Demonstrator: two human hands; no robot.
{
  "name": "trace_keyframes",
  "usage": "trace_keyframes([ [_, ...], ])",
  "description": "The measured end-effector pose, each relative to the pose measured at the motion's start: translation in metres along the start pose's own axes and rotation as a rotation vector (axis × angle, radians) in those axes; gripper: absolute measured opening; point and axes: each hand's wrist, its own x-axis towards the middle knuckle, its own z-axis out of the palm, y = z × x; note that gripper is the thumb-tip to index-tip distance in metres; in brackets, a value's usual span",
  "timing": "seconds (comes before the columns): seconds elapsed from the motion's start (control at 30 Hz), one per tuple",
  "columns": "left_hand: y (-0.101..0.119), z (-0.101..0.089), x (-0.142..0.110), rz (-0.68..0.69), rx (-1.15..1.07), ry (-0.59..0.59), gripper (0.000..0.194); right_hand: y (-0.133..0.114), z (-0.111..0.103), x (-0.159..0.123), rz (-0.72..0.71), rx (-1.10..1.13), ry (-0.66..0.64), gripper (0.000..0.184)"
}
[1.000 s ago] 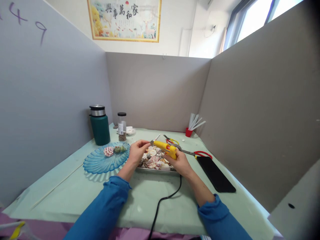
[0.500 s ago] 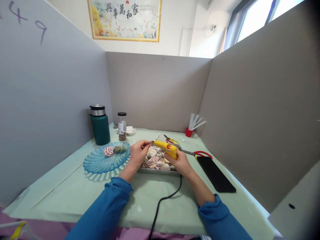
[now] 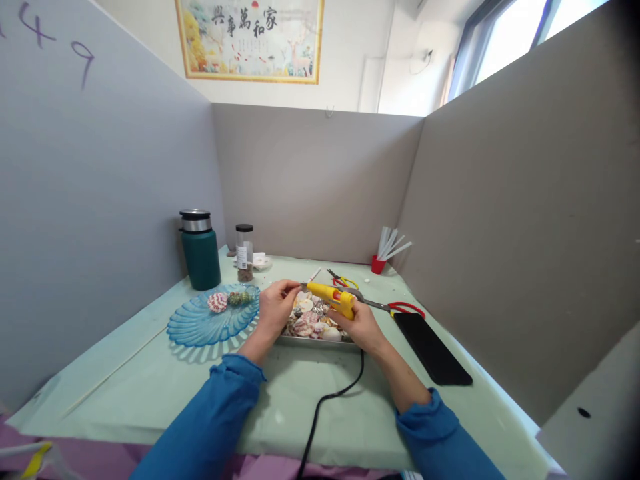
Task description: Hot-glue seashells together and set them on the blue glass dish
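Observation:
My right hand (image 3: 359, 325) is wrapped round the handle of a yellow hot glue gun (image 3: 327, 295), whose nozzle points left. Close to that nozzle, the fingertips of my left hand (image 3: 277, 305) are pinched together; whatever they hold is too small to make out. Both hands hover over a shallow metal tray (image 3: 315, 341) heaped with seashells (image 3: 311, 320). Left of my left hand lies a blue scalloped glass plate (image 3: 193, 327), carrying a striped pinkish shell (image 3: 217, 303) and small green round pieces (image 3: 239, 298). A black cord (image 3: 320, 403) trails toward the front edge.
A green flask (image 3: 201, 260) and a black-lidded jar (image 3: 245, 257) stand at the back left. Red-handled shears (image 3: 405, 308), smaller scissors (image 3: 345, 282), a black phone-like slab (image 3: 433, 350) and a red cup (image 3: 378, 265) of glue sticks (image 3: 390, 245) are to the right. Grey partitions (image 3: 320, 187) surround the table.
Almost nothing differs. The glue gun's nozzle has shifted very slightly left toward my left fingertips, while both hands keep their grip.

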Motion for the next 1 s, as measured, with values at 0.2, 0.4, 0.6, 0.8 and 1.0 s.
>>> trace_keyframes([
  [0.2, -0.0001, 0.0011, 0.0056, -0.290, -0.319, -0.062, 0.019, 0.0003, -0.0002, 0.0004, -0.002, -0.004, 0.024, 0.042],
  [0.4, -0.0019, -0.0001, 0.0082, -0.491, -0.571, -0.116, 0.029, 0.0054, 0.0008, 0.0012, 0.005, 0.000, 0.051, 0.043],
  [0.6, -0.0023, -0.0006, 0.0086, -0.610, -0.750, -0.141, 0.033, 0.0039, 0.0010, 0.0005, 0.001, -0.001, 0.047, 0.043],
  [0.8, -0.0027, -0.0008, 0.0089, -0.687, -0.846, -0.164, 0.030, 0.0005, 0.0006, -0.0005, -0.017, -0.005, 0.030, 0.041],
  [1.0, -0.0026, -0.0012, 0.0089, -0.702, -0.867, -0.178, 0.028, 0.0010, 0.0015, -0.0012, -0.022, 0.037, 0.008, 0.041],
])
